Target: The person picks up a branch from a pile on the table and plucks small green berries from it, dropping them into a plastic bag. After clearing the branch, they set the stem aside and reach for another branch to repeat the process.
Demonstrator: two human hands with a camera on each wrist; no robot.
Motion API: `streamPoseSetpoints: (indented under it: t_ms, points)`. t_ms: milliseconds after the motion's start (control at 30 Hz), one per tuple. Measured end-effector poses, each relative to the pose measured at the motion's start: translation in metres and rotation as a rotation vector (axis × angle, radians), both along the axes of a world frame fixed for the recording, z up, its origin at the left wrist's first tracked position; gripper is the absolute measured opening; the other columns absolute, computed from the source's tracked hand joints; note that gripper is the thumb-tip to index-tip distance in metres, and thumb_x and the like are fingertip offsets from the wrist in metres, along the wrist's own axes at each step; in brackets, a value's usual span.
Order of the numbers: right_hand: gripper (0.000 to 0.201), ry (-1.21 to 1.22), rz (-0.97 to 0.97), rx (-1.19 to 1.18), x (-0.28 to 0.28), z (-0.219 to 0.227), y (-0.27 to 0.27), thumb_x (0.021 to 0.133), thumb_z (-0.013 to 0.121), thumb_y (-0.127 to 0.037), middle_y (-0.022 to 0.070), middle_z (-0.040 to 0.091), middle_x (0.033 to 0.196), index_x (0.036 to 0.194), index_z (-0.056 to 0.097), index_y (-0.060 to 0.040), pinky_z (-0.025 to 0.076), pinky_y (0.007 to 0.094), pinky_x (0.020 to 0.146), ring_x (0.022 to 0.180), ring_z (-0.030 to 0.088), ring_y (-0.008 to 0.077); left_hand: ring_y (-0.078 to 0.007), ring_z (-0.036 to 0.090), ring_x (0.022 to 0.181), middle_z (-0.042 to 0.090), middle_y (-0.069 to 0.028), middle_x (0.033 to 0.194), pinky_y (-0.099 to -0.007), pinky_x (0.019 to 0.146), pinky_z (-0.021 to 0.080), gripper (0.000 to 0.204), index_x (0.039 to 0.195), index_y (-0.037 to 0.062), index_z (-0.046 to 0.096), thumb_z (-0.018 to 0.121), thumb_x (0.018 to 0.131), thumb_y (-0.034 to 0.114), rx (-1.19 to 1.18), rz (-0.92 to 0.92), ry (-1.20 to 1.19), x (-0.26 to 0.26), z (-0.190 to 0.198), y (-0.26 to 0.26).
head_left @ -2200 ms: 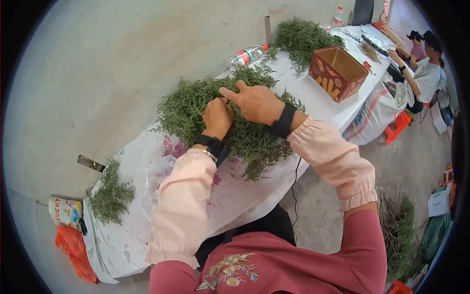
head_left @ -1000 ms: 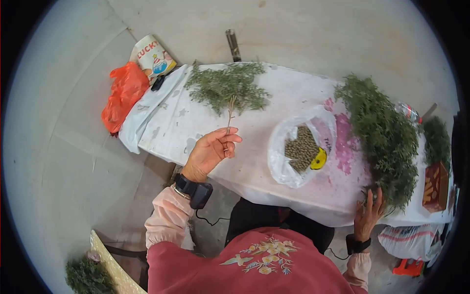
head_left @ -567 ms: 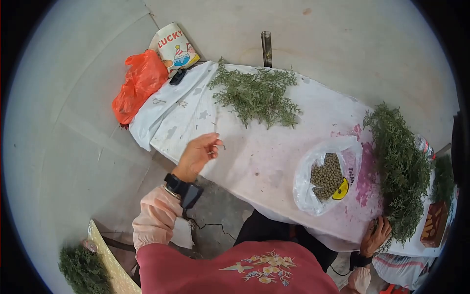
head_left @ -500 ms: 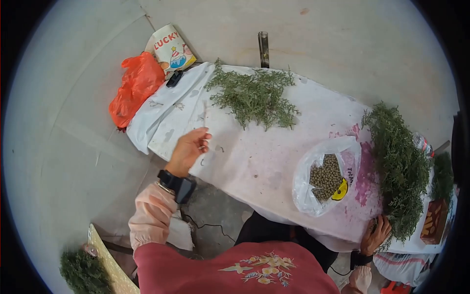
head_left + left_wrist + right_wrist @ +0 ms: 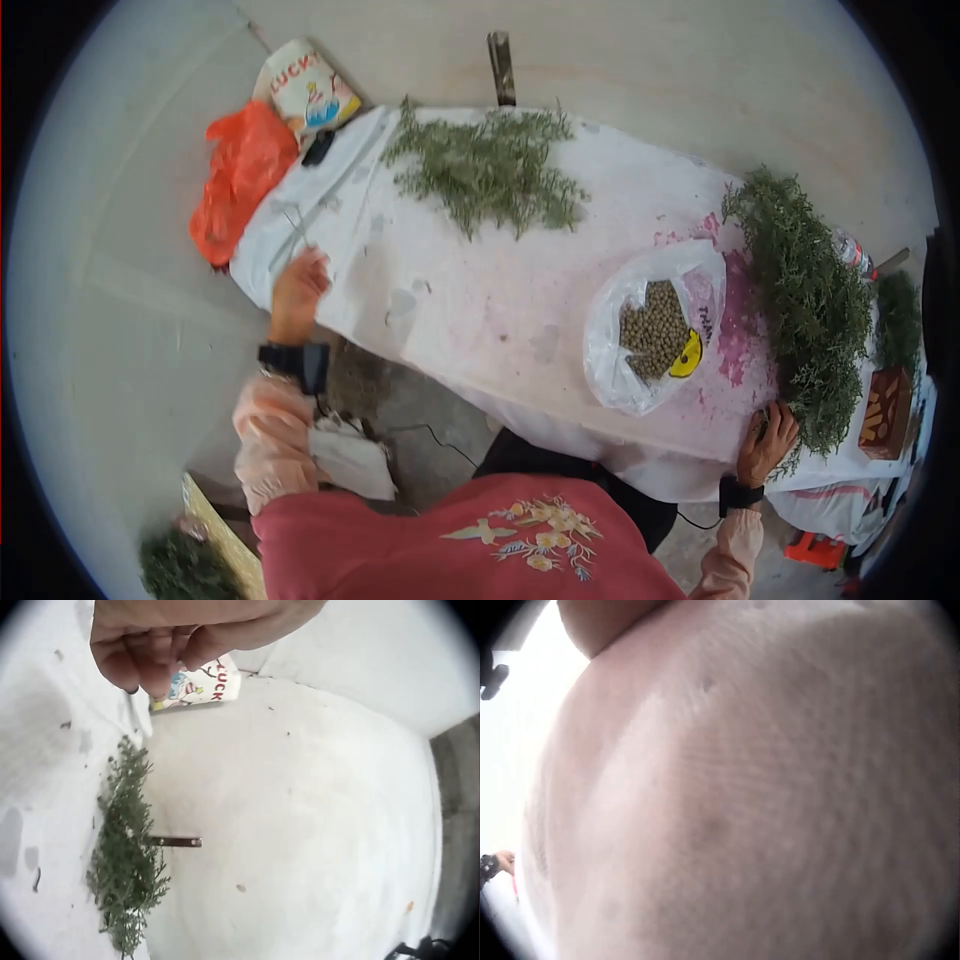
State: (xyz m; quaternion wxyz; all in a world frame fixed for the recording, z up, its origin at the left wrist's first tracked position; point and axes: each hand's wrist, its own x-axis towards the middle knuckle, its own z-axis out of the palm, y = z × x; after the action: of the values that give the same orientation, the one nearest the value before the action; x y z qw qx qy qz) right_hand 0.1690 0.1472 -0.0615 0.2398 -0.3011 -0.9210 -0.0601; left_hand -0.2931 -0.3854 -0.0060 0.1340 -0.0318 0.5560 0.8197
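Note:
In the head view my left hand [image 5: 300, 290], blurred, is over the left end of the table, fingers loosely bent. A thin twig [image 5: 296, 228] shows right at its fingertips. The left wrist view shows the fingers [image 5: 154, 671] curled with nothing visible between them. Leafy evergreen sprigs [image 5: 490, 165] lie at the back of the table. At the right, my right hand [image 5: 768, 445] rests at the table's front edge against a larger pile of green branches [image 5: 810, 310]. Its fingers are bent; I cannot tell what lies under them. Skin fills most of the right wrist view.
A clear plastic bag with brown pellets [image 5: 655, 330] sits on the white-covered table [image 5: 480, 300]. An orange bag [image 5: 245, 180] and a "LUCKY" packet [image 5: 305, 90] stand past its left end. A red box [image 5: 885, 415] and a bottle [image 5: 852, 250] are at right.
Both hands were in the branch pile; later my left hand held a sprig's stem, let it go and moved left. Small stem bits now lie on the table. My right hand's fingers have bent.

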Motion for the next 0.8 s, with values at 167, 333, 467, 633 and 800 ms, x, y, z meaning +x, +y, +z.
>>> streamPoseSetpoints:
  t_ms: [167,333,467,633,800]
  points:
    - [0.027,-0.044,0.069,0.012,0.014,-0.012,0.004,0.086,0.053,-0.020,0.0133,0.054,0.112,0.107,0.056,-0.0031,0.035,0.0397,0.088,0.101,0.047,0.0321,-0.0103,0.054,0.069,0.061,-0.0039,0.082,-0.0244,0.062,0.043,0.013,0.096,0.0042,0.056,0.054,0.088,0.013,-0.001,0.133,-0.012,0.044,0.012,-0.045]
    - [0.027,0.014,0.070,0.072,0.008,-0.016,0.010,0.087,0.054,-0.022,0.0120,0.054,0.115,0.108,0.057,-0.0046,0.035,0.0390,0.088,0.101,0.047,0.0313,-0.0104,0.054,0.068,0.061,-0.0034,0.082,-0.0258,0.063,0.044,0.012,0.095,0.0056,0.057,0.056,0.087,0.014,-0.074,0.236,-0.062,0.123,-0.028,-0.092]
    - [0.028,0.024,0.069,0.080,0.010,-0.018,0.008,0.087,0.055,-0.022,0.0117,0.054,0.115,0.109,0.058,-0.0054,0.035,0.0395,0.088,0.102,0.047,0.0311,-0.0139,0.057,0.069,0.061,-0.0045,0.083,-0.0269,0.063,0.045,0.015,0.099,0.0063,0.058,0.055,0.087,0.015,-0.137,0.520,-0.321,0.183,-0.077,-0.154]
    - [0.030,0.044,0.096,0.079,0.015,-0.010,0.010,0.089,0.052,-0.023,0.0112,0.054,0.119,0.113,0.057,-0.0043,0.036,0.0363,0.091,0.107,0.048,0.0284,-0.0206,0.056,0.081,0.059,-0.0100,0.096,-0.0305,0.065,0.047,0.032,0.113,0.0036,0.054,0.052,0.086,0.021,-0.672,0.654,-0.257,0.183,-0.079,-0.191]
    - [0.027,0.667,0.266,-0.604,0.032,0.053,-0.013,0.089,0.048,-0.008,0.0109,0.051,0.124,0.114,0.056,-0.0007,0.036,0.0299,0.096,0.115,0.046,0.0209,-0.0227,0.049,0.110,0.049,-0.0134,0.123,-0.0361,0.084,0.045,0.051,0.134,0.0020,0.032,0.046,0.092,0.026,-0.502,0.120,0.075,0.163,0.002,-0.050]
